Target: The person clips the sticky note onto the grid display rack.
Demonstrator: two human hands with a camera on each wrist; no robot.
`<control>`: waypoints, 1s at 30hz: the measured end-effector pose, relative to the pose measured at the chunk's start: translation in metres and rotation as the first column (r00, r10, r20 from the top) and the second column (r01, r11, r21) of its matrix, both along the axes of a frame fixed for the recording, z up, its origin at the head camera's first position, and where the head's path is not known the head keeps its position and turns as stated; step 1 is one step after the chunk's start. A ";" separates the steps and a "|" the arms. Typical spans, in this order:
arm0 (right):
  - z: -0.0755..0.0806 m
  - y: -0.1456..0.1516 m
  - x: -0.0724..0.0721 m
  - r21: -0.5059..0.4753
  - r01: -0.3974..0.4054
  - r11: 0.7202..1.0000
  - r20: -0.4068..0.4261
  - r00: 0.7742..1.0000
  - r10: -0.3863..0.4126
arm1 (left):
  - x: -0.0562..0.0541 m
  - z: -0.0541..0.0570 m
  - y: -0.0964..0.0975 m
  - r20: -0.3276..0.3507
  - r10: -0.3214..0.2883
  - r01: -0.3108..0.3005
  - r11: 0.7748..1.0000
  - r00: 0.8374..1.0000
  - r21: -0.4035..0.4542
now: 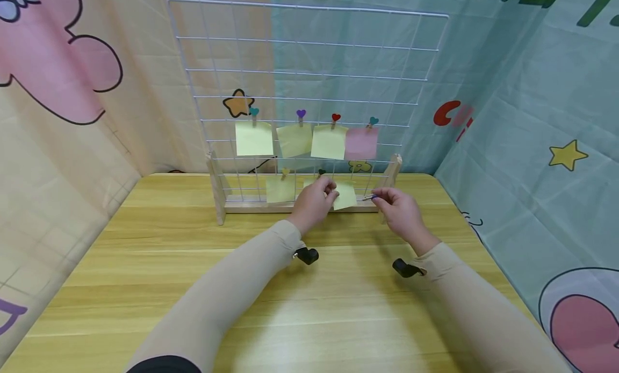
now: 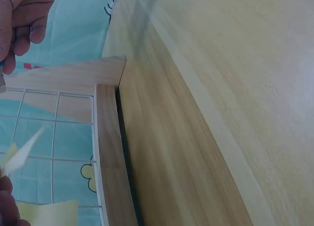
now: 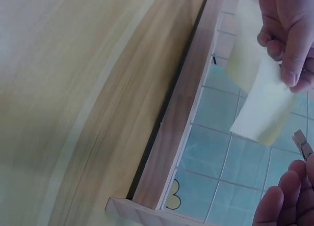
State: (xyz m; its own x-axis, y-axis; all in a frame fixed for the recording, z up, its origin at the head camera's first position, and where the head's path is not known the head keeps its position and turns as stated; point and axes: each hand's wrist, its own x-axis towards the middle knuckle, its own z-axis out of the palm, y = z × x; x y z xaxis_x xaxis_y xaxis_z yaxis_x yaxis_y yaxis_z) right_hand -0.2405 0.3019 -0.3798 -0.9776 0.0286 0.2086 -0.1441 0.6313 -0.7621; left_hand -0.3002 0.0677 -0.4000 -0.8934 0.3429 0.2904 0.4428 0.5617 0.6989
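Note:
My left hand (image 1: 311, 202) pinches a pale yellow sticky note (image 1: 345, 195) by its left side, in front of the lower part of the white wire grid (image 1: 309, 72). In the right wrist view this note (image 3: 267, 105) hangs tilted from thumb and fingers, partly over another yellow note (image 3: 244, 49) behind it. To the right, my right hand (image 1: 402, 214) holds a small wooden clothespin (image 3: 303, 143) between thumb and fingertips, its tip pointing toward the note but apart from it. A dark heart-topped clothespin (image 1: 321, 172) shows just above the left hand.
Along a higher wire hang several notes, among them a pink one (image 1: 361, 143), under heart-topped clothespins. A yellow note (image 1: 280, 189) hangs lower left. The grid stands in a wooden base (image 1: 251, 207) on the wooden table (image 1: 338, 308), with printed curtains (image 1: 522, 147) behind and beside it.

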 end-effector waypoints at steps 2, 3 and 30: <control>0.001 -0.001 -0.001 0.005 0.005 1.000 -0.008 1.000 -0.005 | -0.001 0.000 0.001 -0.010 -0.003 0.003 1.000 1.000 -0.012; 0.001 -0.001 -0.002 0.007 0.006 1.000 -0.010 1.000 -0.006 | -0.002 0.000 0.002 -0.013 -0.006 0.006 1.000 1.000 -0.017; 0.018 -0.012 -0.033 0.155 0.053 0.986 -0.071 0.997 -0.043 | -0.011 -0.004 0.023 0.033 -0.002 0.000 0.999 0.999 0.047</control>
